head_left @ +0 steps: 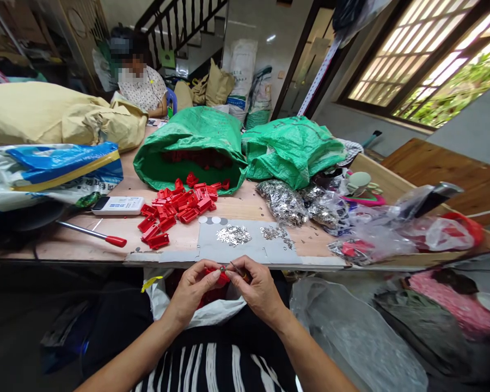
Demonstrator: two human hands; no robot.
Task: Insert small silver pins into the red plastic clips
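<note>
Just past the table's front edge, above my lap, my left hand pinches a small red plastic part between thumb and fingertips. A tiny metal piece shows at the part's top. My right hand meets it there, fingers closed around a thin pointed tool with a brownish handle. Its exact kind is too small to tell. Below both hands, an open white bag on my lap holds more red parts. On a grey mat in front lie a pile of small shiny metal pieces and a second, duller pile.
Loose red plastic parts spill from a green woven sack. Clear bags of metal pieces lie right of the mat. A red-tipped lever and a white box-shaped device are at left. A person sits across the table.
</note>
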